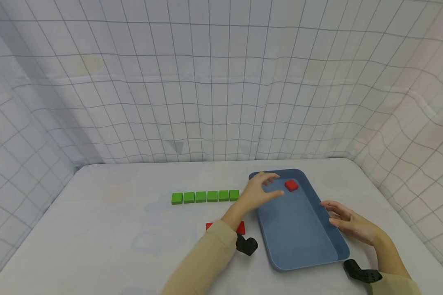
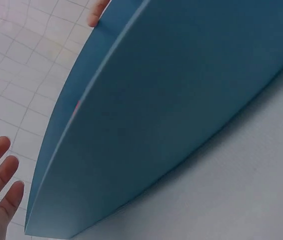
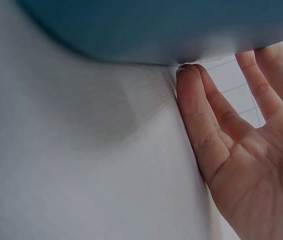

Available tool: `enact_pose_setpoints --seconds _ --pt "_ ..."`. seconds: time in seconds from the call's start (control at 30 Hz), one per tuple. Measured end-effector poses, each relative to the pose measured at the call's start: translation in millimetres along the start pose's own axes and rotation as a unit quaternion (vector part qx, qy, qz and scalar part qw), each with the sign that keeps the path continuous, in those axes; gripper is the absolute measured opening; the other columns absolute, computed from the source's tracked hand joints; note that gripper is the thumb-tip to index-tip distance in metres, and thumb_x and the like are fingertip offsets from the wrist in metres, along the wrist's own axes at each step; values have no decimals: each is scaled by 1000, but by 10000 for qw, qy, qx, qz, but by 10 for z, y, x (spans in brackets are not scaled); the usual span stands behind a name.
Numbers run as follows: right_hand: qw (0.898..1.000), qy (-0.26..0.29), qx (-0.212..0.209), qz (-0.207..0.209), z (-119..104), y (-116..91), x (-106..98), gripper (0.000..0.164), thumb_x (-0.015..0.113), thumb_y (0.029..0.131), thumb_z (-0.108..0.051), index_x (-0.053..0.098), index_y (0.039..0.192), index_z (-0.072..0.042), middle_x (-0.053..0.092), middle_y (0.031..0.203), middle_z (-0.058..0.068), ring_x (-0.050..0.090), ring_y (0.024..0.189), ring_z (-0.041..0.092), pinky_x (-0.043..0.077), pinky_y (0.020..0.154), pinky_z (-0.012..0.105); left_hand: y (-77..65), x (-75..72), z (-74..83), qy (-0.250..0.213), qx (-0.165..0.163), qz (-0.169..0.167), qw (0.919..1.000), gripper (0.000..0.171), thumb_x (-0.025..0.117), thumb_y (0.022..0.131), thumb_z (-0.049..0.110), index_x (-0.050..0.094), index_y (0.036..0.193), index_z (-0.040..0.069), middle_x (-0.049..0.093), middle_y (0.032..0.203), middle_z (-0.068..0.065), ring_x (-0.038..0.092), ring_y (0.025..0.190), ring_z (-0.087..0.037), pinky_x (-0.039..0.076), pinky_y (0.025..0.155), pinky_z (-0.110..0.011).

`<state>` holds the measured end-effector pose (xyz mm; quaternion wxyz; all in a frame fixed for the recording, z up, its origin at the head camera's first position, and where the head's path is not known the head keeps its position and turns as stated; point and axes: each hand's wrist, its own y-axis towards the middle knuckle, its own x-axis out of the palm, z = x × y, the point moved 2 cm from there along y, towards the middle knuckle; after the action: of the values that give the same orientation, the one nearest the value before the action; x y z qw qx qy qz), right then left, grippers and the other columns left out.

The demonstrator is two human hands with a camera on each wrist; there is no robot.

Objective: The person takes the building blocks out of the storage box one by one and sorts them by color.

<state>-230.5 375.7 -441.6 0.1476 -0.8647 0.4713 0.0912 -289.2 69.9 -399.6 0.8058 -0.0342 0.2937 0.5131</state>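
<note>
A blue tray lies on the white table, with one red block in its far part. Over the tray's far left edge is my left hand, its thumb and fingers spread apart and holding nothing. In the left wrist view, those fingers are clear of the tray's outer wall. My right hand is at the tray's right side, palm inward. Seen from the right wrist, its extended fingers reach the tray wall and seem to touch it.
Left of the tray runs a straight row of several green blocks. Nearer, red blocks are partly hidden behind my left forearm. White gridded curtains enclose the table at the back and sides.
</note>
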Motion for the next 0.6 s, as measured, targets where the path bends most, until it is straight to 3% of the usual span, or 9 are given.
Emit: enact_pose_setpoints --seconds 0.33,0.6 --pt "10000 75 47 32 18 8 -9 54 43 96 -9 18 144 -7 25 131 -22 -6 129 52 34 87 10 285 211 51 -148 -246 -77 9996 52 65 84 34 51 130 12 53 120 -12 50 109 -26 44 81 -29" --pt "9999 82 91 35 18 14 -11 55 43 96 -10 17 144 -6 25 132 -21 -5 129 53 35 86 12 366 362 54 -236 -592 8 9980 55 67 83 35 51 130 13 52 121 -12 51 106 -24 45 77 -29"
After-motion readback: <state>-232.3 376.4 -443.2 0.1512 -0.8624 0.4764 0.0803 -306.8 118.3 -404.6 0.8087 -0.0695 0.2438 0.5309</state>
